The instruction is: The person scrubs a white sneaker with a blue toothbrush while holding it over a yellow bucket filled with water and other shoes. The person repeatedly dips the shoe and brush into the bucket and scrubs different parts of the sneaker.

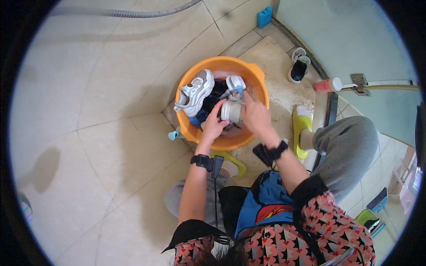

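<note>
An orange plastic basin [253,68] sits on the floor in front of me, with shoes and some suds inside. My left hand [214,121] grips a pale grey and white shoe [232,111] over the basin, by the end nearer to me. In my right hand [257,114] is a scrub brush [236,83] with white bristles and a light blue handle; the index finger lies along the handle. The brush head is at the shoe's far end. A white and grey sneaker [196,91] leans on the basin's left rim. Dark items [216,94] lie between the shoes, partly hidden.
Beyond the basin's right side stand small shoes [298,66] and a red container with a white lid [327,85], beside a glass door [346,40]. A light blue object [175,133] juts out at the basin's left. My feet wear yellow slippers [301,136]. A grey hose [143,13] runs overhead.
</note>
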A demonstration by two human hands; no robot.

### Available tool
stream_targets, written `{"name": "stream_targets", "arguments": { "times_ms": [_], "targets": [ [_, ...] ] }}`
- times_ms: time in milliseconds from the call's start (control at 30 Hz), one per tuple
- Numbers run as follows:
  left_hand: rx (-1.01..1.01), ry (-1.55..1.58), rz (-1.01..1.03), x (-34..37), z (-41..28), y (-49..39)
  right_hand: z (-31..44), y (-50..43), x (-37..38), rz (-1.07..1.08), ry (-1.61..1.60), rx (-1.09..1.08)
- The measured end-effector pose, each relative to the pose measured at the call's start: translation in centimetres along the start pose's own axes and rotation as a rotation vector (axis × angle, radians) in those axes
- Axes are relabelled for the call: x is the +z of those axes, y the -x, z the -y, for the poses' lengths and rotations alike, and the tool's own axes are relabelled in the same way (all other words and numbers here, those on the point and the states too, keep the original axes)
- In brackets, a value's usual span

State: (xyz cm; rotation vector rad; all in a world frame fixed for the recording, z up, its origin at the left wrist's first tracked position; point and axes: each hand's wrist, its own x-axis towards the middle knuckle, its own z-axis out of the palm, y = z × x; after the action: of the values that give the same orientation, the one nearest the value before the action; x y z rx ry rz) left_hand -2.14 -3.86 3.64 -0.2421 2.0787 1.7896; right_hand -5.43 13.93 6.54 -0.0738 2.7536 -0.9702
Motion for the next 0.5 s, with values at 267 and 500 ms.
{"name": "stream_targets", "arguments": {
  "times_ms": [267, 500],
  "targets": [
    [0.038, -0.155, -0.026, 3.3, 2.7, -2.8, 1.2, 7.0, -1.9, -0.042, 0.029, 0.046],
    [0.122, -0.218, -0.082, 4.8, 2.7, -6.1, -0.6, 7.3, -2.6, 0.057, 0.015, 0.116]
  ]
}}
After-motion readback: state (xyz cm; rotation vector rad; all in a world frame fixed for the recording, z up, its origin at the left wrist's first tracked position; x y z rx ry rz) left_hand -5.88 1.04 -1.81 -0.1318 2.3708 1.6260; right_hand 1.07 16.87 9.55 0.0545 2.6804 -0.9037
